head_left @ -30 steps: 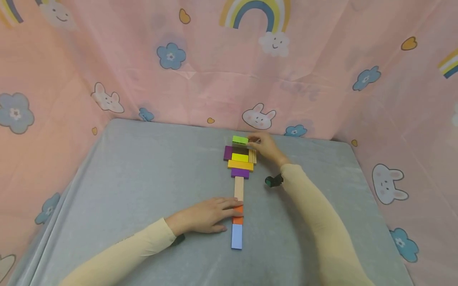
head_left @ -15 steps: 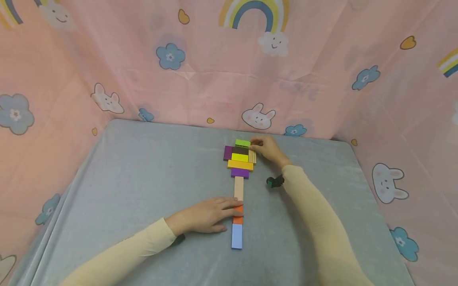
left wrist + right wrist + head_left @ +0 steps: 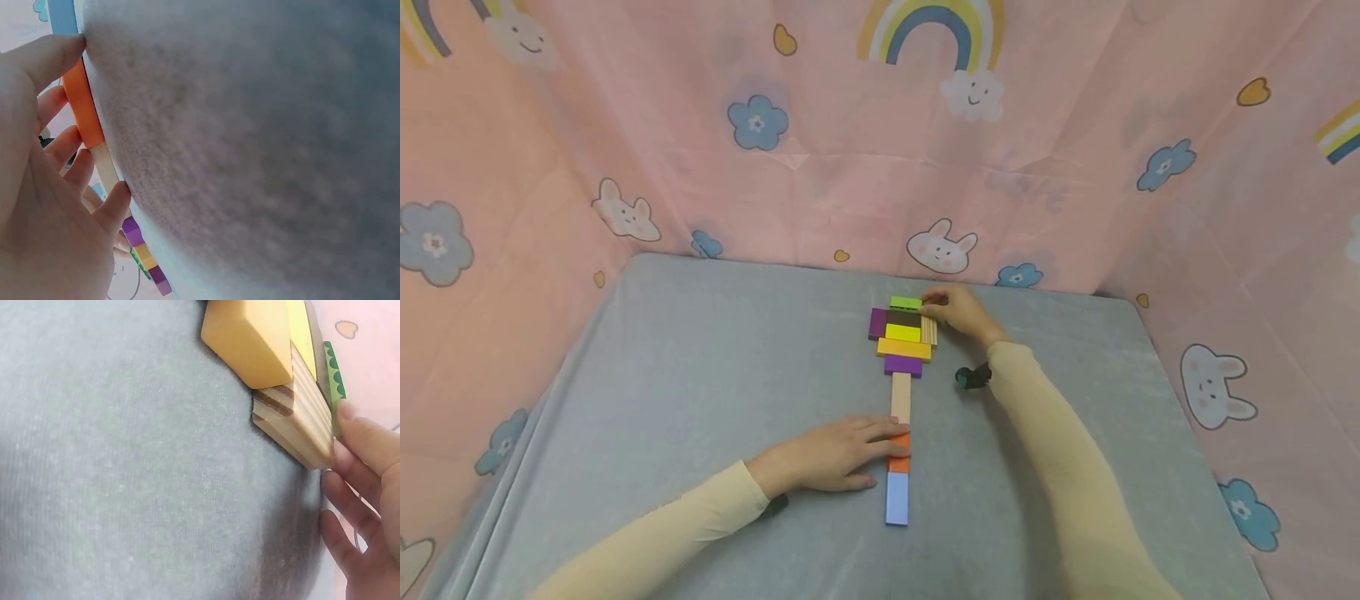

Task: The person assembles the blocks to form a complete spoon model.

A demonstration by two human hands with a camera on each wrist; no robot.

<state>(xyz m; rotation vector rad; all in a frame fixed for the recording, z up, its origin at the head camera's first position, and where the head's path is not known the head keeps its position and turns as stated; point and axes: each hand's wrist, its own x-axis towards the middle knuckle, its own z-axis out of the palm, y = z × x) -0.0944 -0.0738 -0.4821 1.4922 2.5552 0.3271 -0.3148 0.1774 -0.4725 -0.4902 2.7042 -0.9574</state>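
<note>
- We find no readable text, label, brand, number or sign in any of the three views.
- The pink curtain (image 3: 865,183) bears printed pictures only: rainbows, clouds, rabbits, flowers and hearts, with no lettering that we can make out.
- The coloured blocks (image 3: 901,350) show plain painted or bare wooden faces; we see no marks on them in the head view or in either wrist view.
- On the left sleeve (image 3: 662,533) we note a faint dark line of small marks near the cuff; it may be print, but it is too small and blurred for us to read.
</note>
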